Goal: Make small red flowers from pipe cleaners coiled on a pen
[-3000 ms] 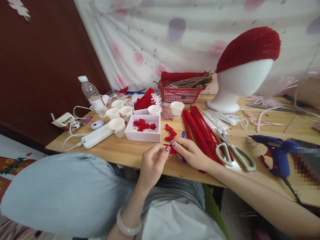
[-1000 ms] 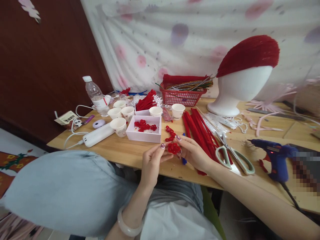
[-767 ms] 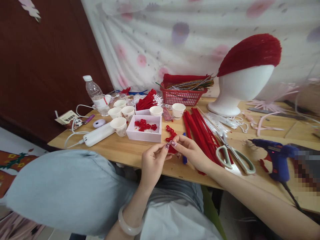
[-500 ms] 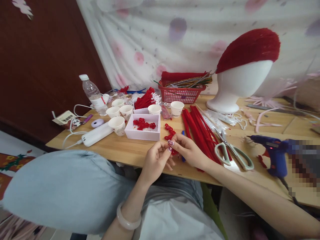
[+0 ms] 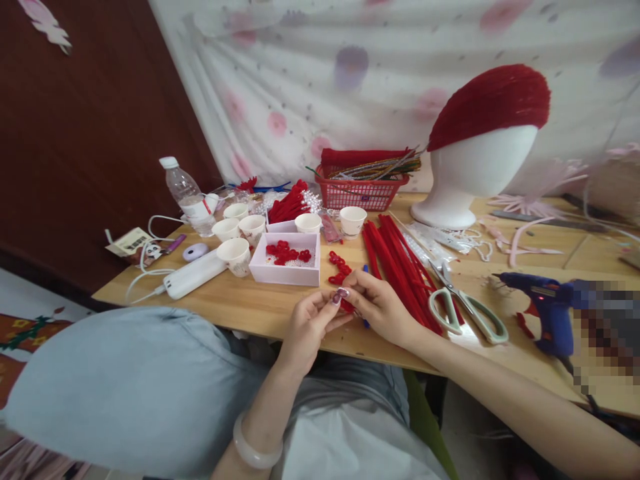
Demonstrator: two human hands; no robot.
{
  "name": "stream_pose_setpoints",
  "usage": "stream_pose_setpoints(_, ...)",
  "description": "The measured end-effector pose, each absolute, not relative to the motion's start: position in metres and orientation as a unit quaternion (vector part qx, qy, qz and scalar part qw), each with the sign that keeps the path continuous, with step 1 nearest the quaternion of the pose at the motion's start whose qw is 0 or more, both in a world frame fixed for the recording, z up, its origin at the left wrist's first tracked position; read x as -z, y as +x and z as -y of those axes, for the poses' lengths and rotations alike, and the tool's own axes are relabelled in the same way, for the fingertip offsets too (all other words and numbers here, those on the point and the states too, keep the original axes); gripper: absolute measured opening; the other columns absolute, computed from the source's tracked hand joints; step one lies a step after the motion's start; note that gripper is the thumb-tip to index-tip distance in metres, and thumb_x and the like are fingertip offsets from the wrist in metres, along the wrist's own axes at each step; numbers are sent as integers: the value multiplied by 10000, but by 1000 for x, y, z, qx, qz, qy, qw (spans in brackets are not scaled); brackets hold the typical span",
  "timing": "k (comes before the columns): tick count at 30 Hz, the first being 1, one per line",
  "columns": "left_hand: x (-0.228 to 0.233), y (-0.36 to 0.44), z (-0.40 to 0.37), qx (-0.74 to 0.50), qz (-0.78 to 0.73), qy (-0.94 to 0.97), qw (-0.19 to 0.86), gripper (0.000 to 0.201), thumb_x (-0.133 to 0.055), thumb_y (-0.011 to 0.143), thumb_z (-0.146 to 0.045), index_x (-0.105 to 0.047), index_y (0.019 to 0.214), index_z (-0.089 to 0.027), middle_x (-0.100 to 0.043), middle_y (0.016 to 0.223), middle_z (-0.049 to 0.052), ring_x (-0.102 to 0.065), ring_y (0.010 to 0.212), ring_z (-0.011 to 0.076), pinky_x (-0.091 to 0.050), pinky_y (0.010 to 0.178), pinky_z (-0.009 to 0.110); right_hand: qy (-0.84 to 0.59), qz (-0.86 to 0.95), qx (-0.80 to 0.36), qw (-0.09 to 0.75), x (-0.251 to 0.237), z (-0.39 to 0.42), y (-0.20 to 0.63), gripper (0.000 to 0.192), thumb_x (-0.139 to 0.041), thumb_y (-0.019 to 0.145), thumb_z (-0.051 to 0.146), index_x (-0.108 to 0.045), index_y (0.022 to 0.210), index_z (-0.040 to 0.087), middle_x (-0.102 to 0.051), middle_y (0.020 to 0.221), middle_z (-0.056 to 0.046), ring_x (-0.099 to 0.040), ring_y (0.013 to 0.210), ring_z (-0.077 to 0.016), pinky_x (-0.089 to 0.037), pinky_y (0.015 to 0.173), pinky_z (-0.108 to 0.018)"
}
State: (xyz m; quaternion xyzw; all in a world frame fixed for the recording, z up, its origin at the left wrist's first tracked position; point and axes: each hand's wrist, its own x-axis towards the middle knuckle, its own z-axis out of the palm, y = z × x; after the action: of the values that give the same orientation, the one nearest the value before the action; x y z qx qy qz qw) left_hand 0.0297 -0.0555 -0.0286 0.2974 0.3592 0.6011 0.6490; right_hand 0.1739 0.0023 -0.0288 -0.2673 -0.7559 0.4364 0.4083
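Note:
My left hand (image 5: 311,325) and my right hand (image 5: 379,301) meet above the table's front edge, thumbs and fingertips pinched together. What they pinch is mostly hidden by the fingers; a bit of red shows just behind the fingertips, and whether it is held or lying on the table I cannot tell. Right beyond them lie small red looped fuzzy pieces (image 5: 339,264). A blue pen-like stick (image 5: 367,315) lies partly under my right hand. To the right, long red pipe cleaners (image 5: 400,270) are spread in a bundle, with green-handled scissors (image 5: 464,303) beside them.
A white box (image 5: 285,272) holds red pieces and small beads. Several paper cups (image 5: 234,256) and a bottle (image 5: 190,197) stand left. Behind are a red basket (image 5: 363,193) and a white head form (image 5: 467,180) with a red cap. A blue glue gun (image 5: 547,307) lies right.
Both hands stay together at nearly the same spot, with the fingertips slightly shifted. The left fingers are a little straighter. The camera view has tilted slightly.

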Motion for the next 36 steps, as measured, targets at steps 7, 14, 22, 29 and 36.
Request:
stream_pose_setpoints(7,29,29,54,-594,-342,271,675,364,-936,558,-343,-781,799,-118,-732,852,44,-669,814,147,-585,796,266,-237,756,-446,416,29,-3,175,326,-539,977,487,-528,818,203,-485,636,48,-424,539,-111,-357,515,-229)
stream_pose_setpoints(14,29,32,55,-617,-318,251,675,285,-920,580,-288,-769,769,-137,-724,835,23,-663,792,128,-589,768,245,-232,731,-476,430,27,-1,173,318,-564,965,489,-534,837,200,-512,670,35,-432,554,-107,-361,503,-216)
stream_pose_setpoints(22,33,29,53,-602,-299,258,694,290,-910,630,-316,-777,822,-144,-741,894,33,-678,842,141,-576,797,252,-241,749,-434,439,29,-4,174,332,-541,974,498,-530,819,205,-496,645,42,-413,525,-105,-359,497,-223)
stream_pose_setpoints(29,37,23,50,-564,-292,245,733,304,-937,566,-260,-780,781,-112,-732,827,44,-665,814,146,-557,834,279,-216,808,-371,403,28,-3,177,327,-484,1005,469,-511,811,206,-512,636,36,-439,540,-111,-361,501,-219)
stream_pose_setpoints(36,39,16,51,-537,-294,244,752,175,-864,652,-189,-753,760,-108,-731,825,67,-674,800,174,-535,898,345,-209,808,-402,377,31,-5,178,311,-507,995,462,-546,829,201,-545,666,18,-464,565,-118,-385,525,-228)
